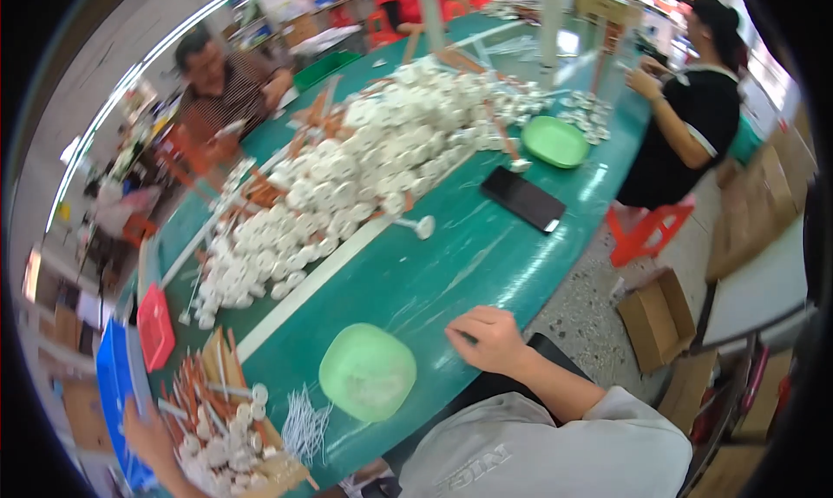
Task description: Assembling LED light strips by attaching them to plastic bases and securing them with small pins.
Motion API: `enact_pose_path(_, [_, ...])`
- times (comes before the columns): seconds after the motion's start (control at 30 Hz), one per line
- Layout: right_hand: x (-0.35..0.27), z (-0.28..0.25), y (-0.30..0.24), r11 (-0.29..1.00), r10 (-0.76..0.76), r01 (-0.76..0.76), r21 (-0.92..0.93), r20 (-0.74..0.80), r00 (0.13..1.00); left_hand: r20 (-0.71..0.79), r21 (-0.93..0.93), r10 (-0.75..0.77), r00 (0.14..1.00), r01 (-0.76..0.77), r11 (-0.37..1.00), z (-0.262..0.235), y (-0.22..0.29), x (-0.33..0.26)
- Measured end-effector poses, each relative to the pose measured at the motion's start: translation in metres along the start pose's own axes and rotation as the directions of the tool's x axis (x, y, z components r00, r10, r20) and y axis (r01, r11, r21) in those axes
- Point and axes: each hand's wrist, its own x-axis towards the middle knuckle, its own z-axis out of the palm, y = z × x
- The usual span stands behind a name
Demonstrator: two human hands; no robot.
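My right hand [488, 340] rests at the near table edge, right of a pale green bowl [368, 373]. Its fingers are curled closed, with a small dark spot showing between them that I cannot make out. At the far left, my left hand [149, 437] is smeared by motion, so its fingers do not read clearly. It is beside a blue bin [121, 402] and a cardboard tray [282, 472] bearing orange-brown sticks [198, 392] and white round-headed pieces [227, 450]. Between tray and bowl lies a bundle of thin white strips [305, 427].
A long heap of white round-headed pieces [382, 142] covers the middle of the green table [434, 281]. A black phone [522, 199], another green bowl [555, 141] and a red tray [155, 327] lie around it. Co-workers sit across and at right; a cardboard box [657, 317] stands on the floor.
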Motion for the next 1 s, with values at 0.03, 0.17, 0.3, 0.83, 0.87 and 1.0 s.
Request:
enact_pose_path(0.03, [0.001, 0.002, 0.0, 0.999, -0.024, 0.022, 0.038, 0.029, 0.999, 0.013, -0.125, 0.036, 0.999, -0.034, 0.992, -0.01, 0.039, 0.011])
enact_pose_path(0.17, [-0.001, 0.001, 0.004, 1.0, 0.013, -0.013, -0.016, -0.015, 1.0, 0.009, -0.416, 0.402, 0.916, -0.362, 0.834, 0.026, 0.152, 0.057])
enact_pose_path(0.3, [-0.002, 0.007, 0.005, 0.999, 0.019, -0.018, -0.035, 0.016, 1.0, 0.024, -0.544, 0.632, 0.774, -0.52, 0.658, 0.092, 0.216, 0.094])
enact_pose_path(0.83, [-0.008, -0.001, 0.004, 0.994, 0.058, -0.065, -0.085, -0.086, 0.995, 0.082, -0.431, 0.728, 0.681, -0.634, 0.642, 0.159, 0.354, 0.177])
enact_pose_path(0.87, [-0.009, -0.003, 0.005, 0.993, 0.068, -0.077, -0.094, -0.095, 0.993, 0.036, -0.451, 0.726, 0.687, -0.637, 0.625, 0.147, 0.359, 0.173])
enact_pose_path(1.0, [-0.009, -0.004, 0.001, 0.993, 0.083, -0.089, -0.083, -0.069, 0.994, -0.001, -0.557, 0.788, 0.616, -0.655, 0.511, 0.145, 0.346, 0.175])
